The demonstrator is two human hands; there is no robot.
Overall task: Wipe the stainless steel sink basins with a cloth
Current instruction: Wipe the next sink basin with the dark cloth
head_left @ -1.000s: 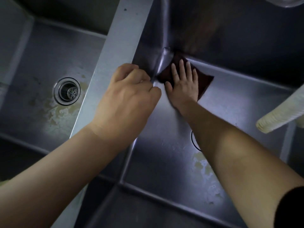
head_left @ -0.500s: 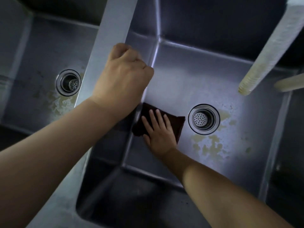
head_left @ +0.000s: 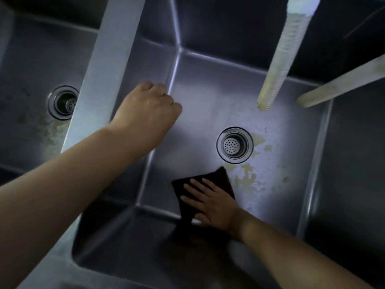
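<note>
A dark brown cloth (head_left: 218, 179) lies on the floor of the right steel basin (head_left: 198, 105), at the near edge where floor meets front wall. My right hand (head_left: 210, 205) presses flat on it, fingers straight and spread. My left hand (head_left: 148, 113) hovers with curled fingers over the basin's left wall, just right of the divider (head_left: 104, 69), and nothing shows in it. The left basin (head_left: 31, 80) lies beyond the divider.
A round drain strainer (head_left: 234, 145) sits in the right basin, with yellowish stains (head_left: 245, 172) near it, just right of the cloth. A ribbed pale hose (head_left: 279, 55) and a second pale pipe (head_left: 343, 82) hang over the far right. The left basin has its own drain (head_left: 62, 102).
My right hand has slid the cloth from the far left corner along the left wall to the near edge of the floor. My left hand has come off the divider.
</note>
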